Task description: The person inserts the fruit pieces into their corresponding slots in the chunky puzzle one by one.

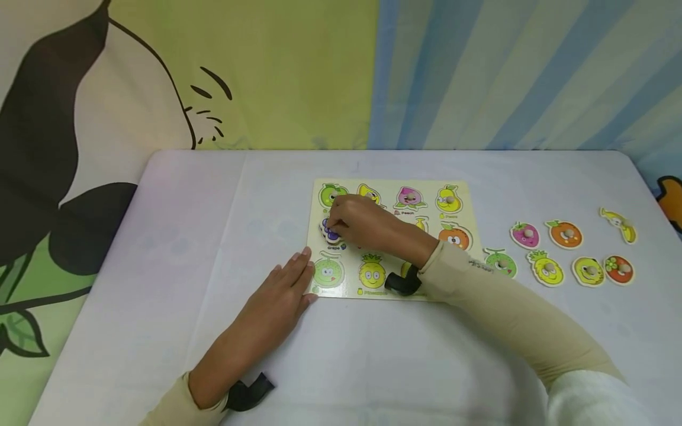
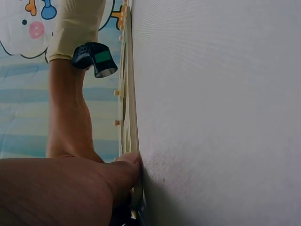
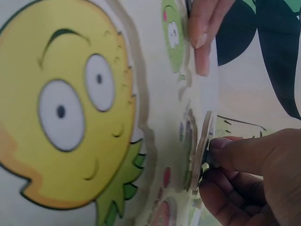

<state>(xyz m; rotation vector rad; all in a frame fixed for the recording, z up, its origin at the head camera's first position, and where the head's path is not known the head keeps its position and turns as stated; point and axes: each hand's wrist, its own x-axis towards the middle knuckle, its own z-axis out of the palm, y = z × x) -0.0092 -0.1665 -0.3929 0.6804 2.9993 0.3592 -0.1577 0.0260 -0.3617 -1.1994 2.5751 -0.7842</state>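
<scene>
My right hand (image 1: 364, 222) pinches the grape piece (image 1: 331, 238) by its knob, over the left part of the fruit puzzle board (image 1: 391, 188). In the right wrist view the piece stands slightly tilted off the board, between thumb and fingers of the right hand (image 3: 249, 165). My left hand (image 1: 274, 305) lies with fingers extended at the board's lower left corner, and in the left wrist view its thumb touches the board's edge (image 2: 132, 94). An apple piece (image 1: 331, 193), a lemon piece (image 1: 369, 193), a peach piece (image 1: 409, 197) and a pear piece (image 1: 449, 200) sit along the top row.
Several loose knobbed pieces lie right of the board: a melon (image 1: 501, 264), a strawberry (image 1: 522, 236), an orange (image 1: 562, 236), a pineapple (image 1: 544, 271), a round yellow one (image 1: 586, 275), a red one (image 1: 618, 275) and a banana (image 1: 616, 222). A white cloth (image 1: 373, 361) covers the table.
</scene>
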